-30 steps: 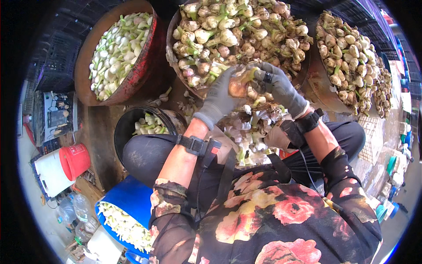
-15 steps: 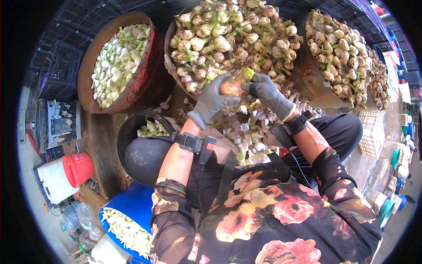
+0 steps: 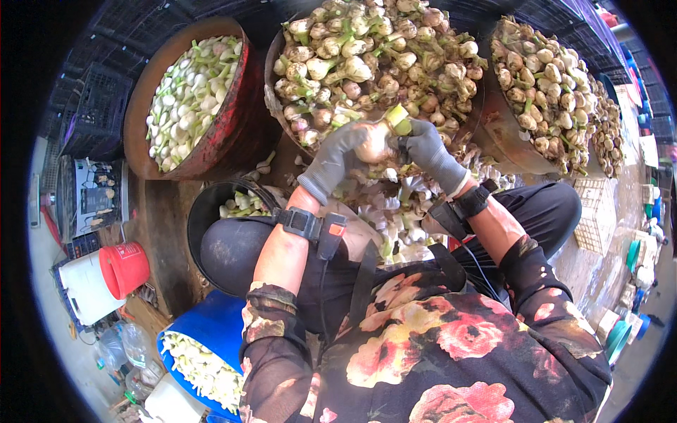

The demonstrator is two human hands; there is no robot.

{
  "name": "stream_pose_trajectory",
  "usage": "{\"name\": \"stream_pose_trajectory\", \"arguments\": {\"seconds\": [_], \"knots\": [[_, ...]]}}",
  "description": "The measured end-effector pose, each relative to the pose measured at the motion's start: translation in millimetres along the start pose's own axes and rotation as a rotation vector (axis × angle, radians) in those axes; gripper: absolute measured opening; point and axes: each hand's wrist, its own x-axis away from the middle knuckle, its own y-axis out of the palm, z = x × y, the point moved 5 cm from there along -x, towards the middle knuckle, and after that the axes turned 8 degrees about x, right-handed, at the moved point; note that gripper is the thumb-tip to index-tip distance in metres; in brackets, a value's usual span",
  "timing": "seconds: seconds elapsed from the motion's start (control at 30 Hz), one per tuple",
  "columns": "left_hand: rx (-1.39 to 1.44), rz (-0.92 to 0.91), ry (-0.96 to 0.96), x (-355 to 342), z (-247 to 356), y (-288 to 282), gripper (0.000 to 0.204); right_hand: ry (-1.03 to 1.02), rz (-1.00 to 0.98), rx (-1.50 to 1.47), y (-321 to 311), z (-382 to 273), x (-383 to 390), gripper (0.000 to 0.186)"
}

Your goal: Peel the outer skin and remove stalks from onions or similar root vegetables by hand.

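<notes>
A garlic bulb (image 3: pixel 371 145) with a cut green stem sits in my gloved left hand (image 3: pixel 336 161), whose fingers wrap its left side. My gloved right hand (image 3: pixel 432 156) is closed at the bulb's right side, just under the stem (image 3: pixel 398 118). Something small and dark shows between its thumb and fingers, too small to name. Beneath both hands lies a heap of pale garlic skins and trimmings (image 3: pixel 384 211), between my knees. Past them stands a wide tub heaped with soil-stained garlic bulbs (image 3: pixel 338 53).
A rusty red drum (image 3: pixel 236 116) at the left holds clean white garlic. Another drum (image 3: pixel 511 144) of unpeeled garlic stands at the right. By my left knee are a black bucket (image 3: pixel 201 204) and a blue barrel (image 3: pixel 211 317) of pale stems. A white crate (image 3: pixel 594 215) sits right.
The brown outer skin on the held bulb has come away, so more pale surface shows. The bulb has turned slightly, its stem more upright. Both hands stay almost in place.
</notes>
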Motion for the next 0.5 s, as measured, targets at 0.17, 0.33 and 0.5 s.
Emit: {"name": "stream_pose_trajectory", "arguments": {"seconds": [0.17,0.33,0.5], "knots": [[0.507,0.076,-0.222,0.2,-7.5,-5.0,0.055,-0.087,0.039,0.256,3.7,4.1,-0.5,0.016],[-0.486,0.191,0.36,-6.8,14.7,-2.6,0.059,-0.143,0.034,-0.035,2.5,1.7,-1.2,0.016],[0.194,0.176,-0.014,-3.4,-4.6,-7.9,0.053,-0.279,0.05,0.122,-7.0,-10.5,10.8,0.012]]}}
